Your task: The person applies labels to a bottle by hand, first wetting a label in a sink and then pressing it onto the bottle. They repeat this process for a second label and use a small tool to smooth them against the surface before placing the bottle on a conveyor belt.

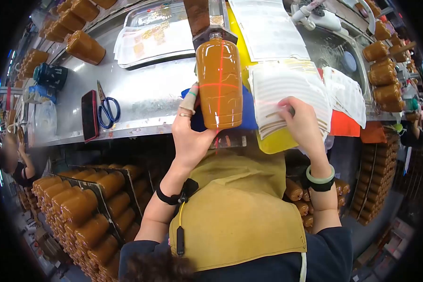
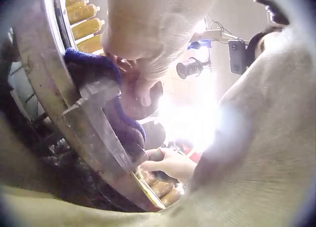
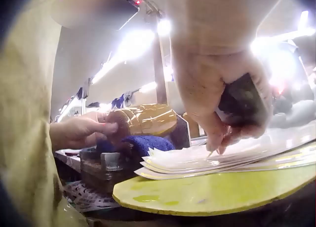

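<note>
A glossy brown bottle [image 1: 219, 89] lies on a blue cloth [image 1: 250, 117], its neck against a holder at the far end. Red light lines cross on its side. My left hand [image 1: 190, 136] holds the bottle at its base, the thumb across the bottom and a covered finger along the left side. Over a stack of white sheets [image 1: 286, 87] is my right hand [image 1: 303, 122], its fingertips down on the top sheet at a thin brownish strip [image 1: 271, 114]. A dark block-like piece [image 3: 242, 101] sits within its curled fingers. A yellow board [image 3: 197, 192] lies under the sheets.
Blue-handled scissors [image 1: 108, 113] and a phone [image 1: 90, 115] lie left on the metal table. Behind are a tray [image 1: 155, 56] and another brown vessel [image 1: 85, 47]. A sink [image 1: 338, 47] is at the back right. Racks of brown bottles [image 1: 80, 202] stand below.
</note>
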### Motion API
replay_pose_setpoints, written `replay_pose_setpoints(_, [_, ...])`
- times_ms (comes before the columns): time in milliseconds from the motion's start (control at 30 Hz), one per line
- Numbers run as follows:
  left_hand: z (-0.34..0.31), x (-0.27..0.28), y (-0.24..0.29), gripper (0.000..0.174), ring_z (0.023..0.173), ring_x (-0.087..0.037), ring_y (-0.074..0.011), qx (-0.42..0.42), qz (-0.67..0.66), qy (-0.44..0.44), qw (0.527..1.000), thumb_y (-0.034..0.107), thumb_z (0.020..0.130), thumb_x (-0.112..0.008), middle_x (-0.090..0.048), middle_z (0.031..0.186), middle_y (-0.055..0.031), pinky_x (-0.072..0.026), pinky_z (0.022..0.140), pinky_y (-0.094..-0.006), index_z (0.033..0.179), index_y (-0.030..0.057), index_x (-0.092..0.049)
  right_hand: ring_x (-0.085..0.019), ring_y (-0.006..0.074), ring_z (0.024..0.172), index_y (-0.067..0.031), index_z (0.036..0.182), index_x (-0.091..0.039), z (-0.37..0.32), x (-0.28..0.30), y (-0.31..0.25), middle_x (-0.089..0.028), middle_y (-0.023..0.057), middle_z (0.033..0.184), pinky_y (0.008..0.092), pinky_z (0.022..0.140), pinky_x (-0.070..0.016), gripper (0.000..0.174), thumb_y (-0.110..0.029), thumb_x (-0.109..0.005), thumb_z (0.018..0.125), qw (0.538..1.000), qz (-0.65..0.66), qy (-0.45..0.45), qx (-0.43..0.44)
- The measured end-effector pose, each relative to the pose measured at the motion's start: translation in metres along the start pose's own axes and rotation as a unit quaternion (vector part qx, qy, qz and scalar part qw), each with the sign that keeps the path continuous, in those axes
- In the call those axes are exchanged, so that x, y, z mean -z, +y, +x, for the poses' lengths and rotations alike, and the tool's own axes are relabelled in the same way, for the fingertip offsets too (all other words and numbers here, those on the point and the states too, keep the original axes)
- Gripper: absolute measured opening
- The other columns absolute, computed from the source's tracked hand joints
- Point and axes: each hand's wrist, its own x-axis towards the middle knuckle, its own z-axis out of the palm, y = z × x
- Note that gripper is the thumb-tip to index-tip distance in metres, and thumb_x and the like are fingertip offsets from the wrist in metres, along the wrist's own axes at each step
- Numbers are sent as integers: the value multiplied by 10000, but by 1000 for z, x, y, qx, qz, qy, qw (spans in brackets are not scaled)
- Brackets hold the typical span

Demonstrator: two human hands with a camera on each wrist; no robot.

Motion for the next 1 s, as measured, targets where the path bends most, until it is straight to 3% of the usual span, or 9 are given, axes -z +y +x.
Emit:
replay_pose_setpoints(67, [-2, 0, 7, 839, 1263, -613, -249, -3, 24, 10, 1000, 17, 694, -900, -603, 1408, -176, -508, 1044, -357, 1451, -12, -539, -645, 375, 891, -34, 959, -681, -4, 0, 6, -666, 166, 885, 453, 795, -510, 128, -5, -712, 838, 997, -59, 22, 45])
replay_pose_setpoints(167, [1, 0, 7, 857, 1263, -611, -263, -124, 78, 35, 989, 40, 709, -901, -588, 1428, -190, -508, 1038, -363, 1473, -17, -517, -641, 336, 847, -20, 921, -668, -8, 6, -1, -640, 140, 903, 421, 764, -503, 91, 7, -706, 844, 989, -116, 42, 79])
replay_pose_setpoints(367, [0, -2, 19, 922, 1321, -576, -327, 7, 22, -9, 1000, 73, 683, -932, -538, 1489, -225, -494, 1068, -380, 1486, -22, -490, -625, 221, 679, 10, 889, -678, -14, 15, -39, -673, 122, 851, 335, 649, -475, 77, -49, -727, 887, 996, 70, -10, 61])
replay_pose_setpoints(567, [-1, 0, 13, 924, 1424, -493, -349, -79, 102, -4, 992, 68, 726, -899, -501, 1518, -242, -470, 1103, -394, 1524, -10, -440, -642, 220, 735, 0, 919, -692, -29, 5, -86, -687, 105, 841, 329, 692, -485, 76, -56, -732, 887, 971, 202, -23, 126])
replay_pose_setpoints(700, [-3, 7, 20, 980, 1457, -449, -339, -18, 42, -35, 998, 76, 736, -890, -450, 1562, -239, -412, 1157, -411, 1564, -10, -372, -649, 237, 749, -12, 902, -687, -29, -13, -101, -680, 107, 831, 333, 689, -490, 71, -63, -735, 888, 963, 217, -47, 155])
replay_pose_setpoints(867, [-16, 19, 13, 914, 1479, -401, -296, -13, -57, -107, 993, 134, 888, -788, -360, 1629, -188, -321, 1208, -415, 1614, -16, -254, -646, 218, 698, -5, 900, -683, -27, -25, -94, -686, 105, 809, 336, 651, -492, 76, -65, -730, 892, 963, 245, -61, 98])
replay_pose_setpoints(900, [-18, 16, 15, 775, 1402, -469, -252, 5, -123, -102, 987, 120, 988, -668, -328, 1644, -157, -425, 1128, -375, 1625, 4, -241, -650, 215, 689, -2, 900, -682, -27, -25, -95, -688, 106, 803, 338, 651, -496, 77, -64, -728, 893, 967, 228, -52, 102])
replay_pose_setpoints(933, [-18, 12, 19, 775, 1402, -469, -252, 3, -124, -102, 987, 120, 988, -668, -328, 1644, -157, -425, 1128, -375, 1625, 4, -241, -654, 212, 680, 1, 901, -681, -28, -24, -95, -689, 108, 796, 340, 651, -500, 79, -62, -726, 894, 971, 210, -42, 106])
replay_pose_setpoints(1000, [-18, 7, 29, 722, 1286, -527, -187, 104, -253, -73, 959, 91, 1030, -598, -306, 1642, -125, -539, 951, -304, 1637, 27, -212, -659, 216, 684, 3, 897, -681, -29, -24, -97, -689, 110, 795, 342, 656, -503, 87, -68, -731, 894, 970, 217, -40, 100])
